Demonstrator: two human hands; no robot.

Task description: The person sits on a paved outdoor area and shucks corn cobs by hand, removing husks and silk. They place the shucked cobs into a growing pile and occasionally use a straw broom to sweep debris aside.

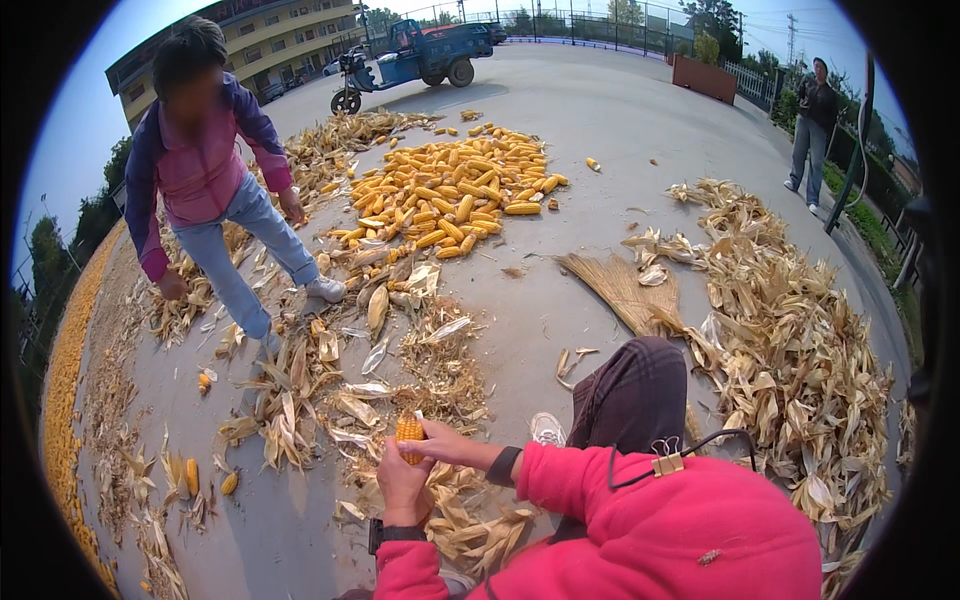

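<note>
Both of my hands hold one yellow ear of corn (pixel 409 433) in front of me. My left hand (pixel 402 478) wraps around its lower part. From the right, my right hand (pixel 448 444) grips the ear's side near the upper part. A tuft of dry silk and a pale bit of husk show at the ear's top. Loose dry husks (pixel 480 525) and corn silk lie on the concrete beneath and beyond my hands. Farther ahead, husked ears form a large heap (pixel 450 187).
A straw broom (pixel 626 292) lies right of centre, beside a long husk pile (pixel 772 360). Another person (pixel 202 157) stands at the left among husks. Someone else (pixel 814 135) stands far right. A blue cargo tricycle (pixel 420 56) is parked behind. Corn lines the left edge (pixel 60 435).
</note>
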